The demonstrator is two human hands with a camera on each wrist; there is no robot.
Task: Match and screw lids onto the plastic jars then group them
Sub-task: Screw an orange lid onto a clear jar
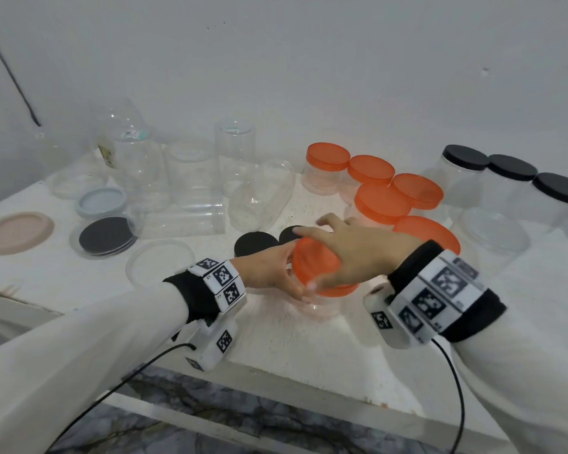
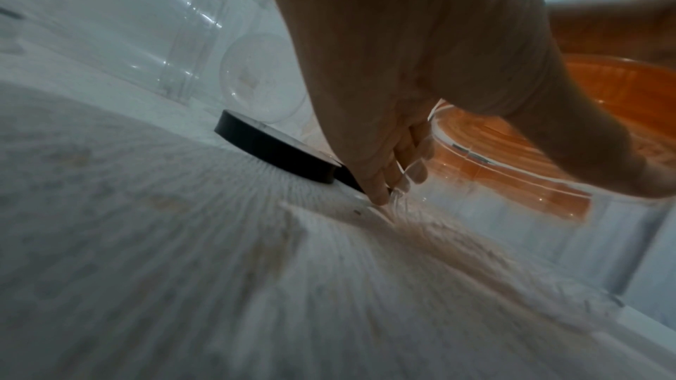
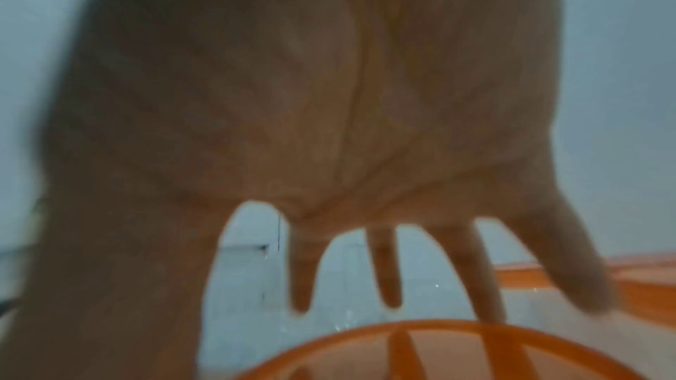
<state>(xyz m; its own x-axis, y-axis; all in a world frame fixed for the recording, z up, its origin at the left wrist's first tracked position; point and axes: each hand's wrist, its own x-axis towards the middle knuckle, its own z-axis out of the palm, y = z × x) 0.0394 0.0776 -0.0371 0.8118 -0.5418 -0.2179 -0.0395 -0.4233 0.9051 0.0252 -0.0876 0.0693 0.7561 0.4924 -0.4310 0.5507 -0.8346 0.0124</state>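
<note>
Orange plastic dominates the middle of a white tabletop (image 1: 276,339), where a person fits an orange lid (image 1: 315,267) onto a short clear jar (image 1: 318,309) standing near the front edge. The left hand (image 1: 273,267) grips the jar's side, fingers curled round its wall, while the right hand (image 1: 351,253) lies over the lid with fingers spread and the thumb hooked on the near rim; whether the lid is threaded home or only set on cannot be told. Behind and to the right stand finished jars: a cluster of orange-lidded jars (image 1: 374,178), one more orange top (image 1: 430,234) partly hidden by the right wrist, and, at far right, three black-lidded jars (image 1: 505,178) in a row. By this showing the orange set looks nearly done and the black set is under way. Much remains: a jumble of uncapped clear jars (image 1: 191,178), some upright and some on their sides, fills the far left, and one more open clear jar (image 1: 492,237) sits at right. Loose lids wait nearby: two black lids (image 1: 254,244) just beyond the left hand, a pink lid (image 1: 17,232), a grey-blue lid (image 1: 100,201), a black lid (image 1: 107,235) resting in a clear one, and a clear lid (image 1: 159,262). Small stickers (image 1: 132,134) show on two far jars, their print too blurred to read.
</note>
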